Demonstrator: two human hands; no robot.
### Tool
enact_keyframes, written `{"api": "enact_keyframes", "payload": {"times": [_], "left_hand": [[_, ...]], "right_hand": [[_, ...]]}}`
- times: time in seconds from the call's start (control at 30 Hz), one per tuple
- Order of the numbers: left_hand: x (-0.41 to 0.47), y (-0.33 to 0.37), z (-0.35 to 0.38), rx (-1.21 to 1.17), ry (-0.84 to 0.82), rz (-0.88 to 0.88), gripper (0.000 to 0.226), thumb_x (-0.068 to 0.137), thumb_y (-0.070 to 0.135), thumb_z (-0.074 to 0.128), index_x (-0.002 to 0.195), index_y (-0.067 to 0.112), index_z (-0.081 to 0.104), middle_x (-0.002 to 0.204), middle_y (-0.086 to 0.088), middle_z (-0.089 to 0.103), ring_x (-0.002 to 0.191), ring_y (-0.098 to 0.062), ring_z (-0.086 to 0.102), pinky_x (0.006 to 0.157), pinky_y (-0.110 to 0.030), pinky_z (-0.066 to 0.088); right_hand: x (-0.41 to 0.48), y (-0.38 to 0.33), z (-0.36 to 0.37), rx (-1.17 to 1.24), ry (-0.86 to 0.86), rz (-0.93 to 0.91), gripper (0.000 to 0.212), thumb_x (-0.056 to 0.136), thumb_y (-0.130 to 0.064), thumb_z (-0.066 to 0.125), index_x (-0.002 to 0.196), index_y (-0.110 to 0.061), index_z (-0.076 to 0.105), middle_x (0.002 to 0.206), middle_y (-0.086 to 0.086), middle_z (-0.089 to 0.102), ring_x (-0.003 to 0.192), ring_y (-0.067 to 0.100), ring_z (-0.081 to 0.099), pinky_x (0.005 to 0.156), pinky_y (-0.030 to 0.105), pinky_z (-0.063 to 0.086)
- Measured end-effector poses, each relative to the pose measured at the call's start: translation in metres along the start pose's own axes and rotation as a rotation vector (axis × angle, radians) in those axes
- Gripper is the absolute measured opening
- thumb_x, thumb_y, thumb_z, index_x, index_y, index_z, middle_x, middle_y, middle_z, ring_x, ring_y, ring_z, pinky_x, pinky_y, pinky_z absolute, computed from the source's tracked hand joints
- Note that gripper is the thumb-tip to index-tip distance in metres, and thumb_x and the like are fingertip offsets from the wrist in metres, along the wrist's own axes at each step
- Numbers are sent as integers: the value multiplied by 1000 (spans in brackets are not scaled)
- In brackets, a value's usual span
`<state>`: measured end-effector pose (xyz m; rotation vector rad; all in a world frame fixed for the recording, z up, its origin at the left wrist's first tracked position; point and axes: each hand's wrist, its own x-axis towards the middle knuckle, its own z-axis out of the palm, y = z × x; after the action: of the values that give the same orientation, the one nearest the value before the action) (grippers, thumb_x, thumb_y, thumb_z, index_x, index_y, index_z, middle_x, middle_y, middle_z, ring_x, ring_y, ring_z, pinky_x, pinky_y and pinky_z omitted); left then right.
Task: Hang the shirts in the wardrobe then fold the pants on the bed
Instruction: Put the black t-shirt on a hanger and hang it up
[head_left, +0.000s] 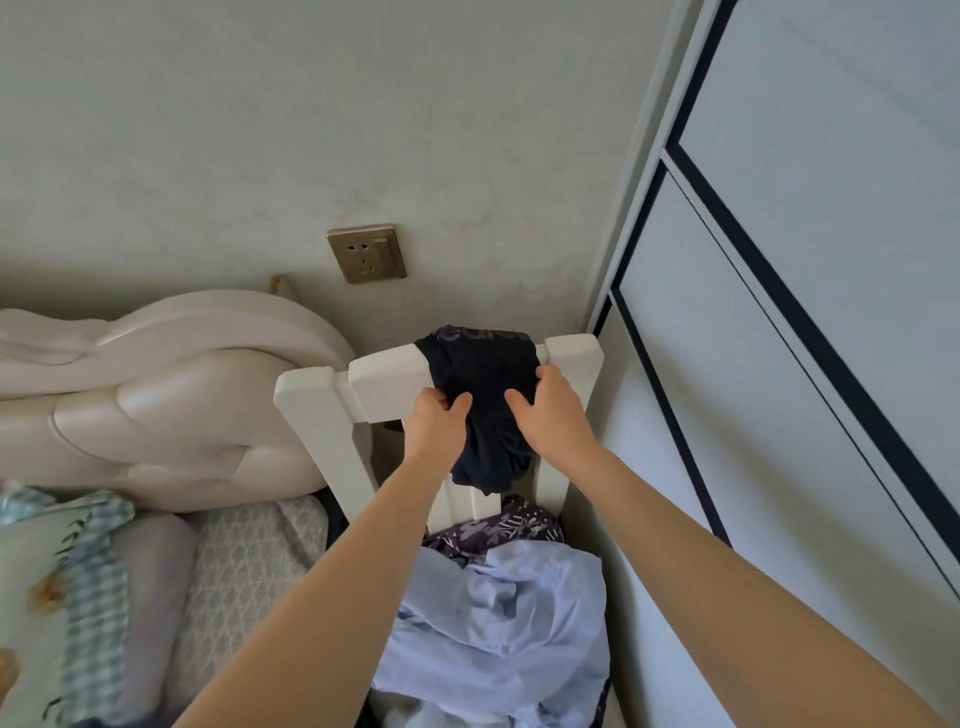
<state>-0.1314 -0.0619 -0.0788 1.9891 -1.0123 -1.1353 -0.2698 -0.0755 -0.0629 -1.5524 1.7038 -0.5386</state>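
Note:
A dark navy garment (483, 374) with faint lettering hangs over the top rail of a white chair back (387, 387). My left hand (434, 423) grips its left edge and my right hand (550, 410) grips its right edge, thumbs on the front of the cloth. Below, on the chair seat, lies a crumpled light blue shirt (498, 623) over a dark purple patterned garment (498, 525). The wardrobe (805, 312) with pale sliding doors and black frames stands at the right.
The cream padded headboard (171, 415) and the bed with grey pillows (234, 566) and a checked blue cloth (91, 587) are at the left. A brass wall socket (366, 253) sits above the chair. The chair is wedged between bed and wardrobe.

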Motion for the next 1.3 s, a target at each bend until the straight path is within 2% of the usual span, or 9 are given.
{"api": "enact_keyframes", "payload": {"times": [0.1, 0.2, 0.5, 0.67, 0.8, 0.9, 1.0, 1.1, 1.3], "left_hand": [[0, 0, 11, -1, 21, -5, 20, 100, 29, 51, 102, 9, 55, 92, -7, 61, 87, -28, 59, 75, -38, 47], [-5, 2, 20, -51, 29, 21, 23, 99, 26, 52, 86, 7, 52, 79, -11, 52, 75, -28, 52, 67, -39, 43], [-55, -8, -18, -153, 120, 139, 36, 100, 30, 50, 73, 14, 32, 63, 1, 30, 59, -15, 27, 57, -32, 27], [-88, -17, -50, -198, 160, 213, 35, 102, 32, 45, 78, 9, 35, 71, -6, 31, 64, -17, 31, 60, -33, 30], [-121, -25, -70, -294, 127, 185, 30, 101, 35, 48, 91, 6, 51, 78, -9, 47, 71, -20, 43, 66, -38, 37], [-147, -32, -82, -332, 47, 18, 25, 98, 43, 51, 93, 20, 59, 89, 1, 60, 82, -17, 55, 77, -35, 44], [-173, -41, -96, -403, -128, -115, 17, 92, 39, 64, 94, 23, 67, 99, 3, 68, 97, -20, 63, 92, -37, 50], [-202, -50, -108, -311, -136, 121, 15, 93, 19, 66, 107, 18, 71, 97, 7, 71, 98, -16, 66, 83, -26, 53], [-259, -59, -127, -291, -19, 401, 19, 93, 14, 64, 110, 18, 70, 101, 9, 72, 98, -6, 66, 87, -25, 52]], "right_hand": [[10, 2, 7, 85, -37, 67, 30, 97, -30, 54, 115, -7, 48, 103, 5, 58, 97, 24, 57, 69, 23, 41], [9, 3, 8, 25, 11, 29, 20, 99, -26, 51, 88, -10, 45, 72, -2, 44, 69, 17, 45, 52, 20, 29], [-38, -10, -24, 261, 210, 73, 18, 105, -28, 34, 101, -13, 43, 80, -4, 46, 69, 7, 45, 54, 13, 36], [-81, -23, -39, 368, 351, -7, 13, 104, -23, 38, 106, -12, 46, 84, -7, 48, 72, 4, 48, 56, 2, 37], [-125, -34, -46, 468, 342, 57, 20, 100, -30, 46, 111, -13, 47, 88, -6, 52, 78, 5, 53, 56, 9, 41], [-161, -37, -48, 482, 132, 280, 35, 94, -41, 54, 104, -7, 55, 88, 2, 58, 79, 15, 57, 59, 23, 40], [-201, -36, -44, 404, 163, 227, 29, 94, -25, 54, 72, -6, 49, 66, 4, 43, 57, 14, 41, 49, 21, 30], [-245, -35, -39, 293, 337, 43, 37, 97, -18, 50, 63, -16, 36, 56, -4, 33, 49, 10, 30, 41, 15, 22], [-332, -19, -36, 144, 658, -177, 27, 99, -18, 49, 74, -27, 55, 68, -8, 54, 64, 7, 49, 59, 16, 38]]}}
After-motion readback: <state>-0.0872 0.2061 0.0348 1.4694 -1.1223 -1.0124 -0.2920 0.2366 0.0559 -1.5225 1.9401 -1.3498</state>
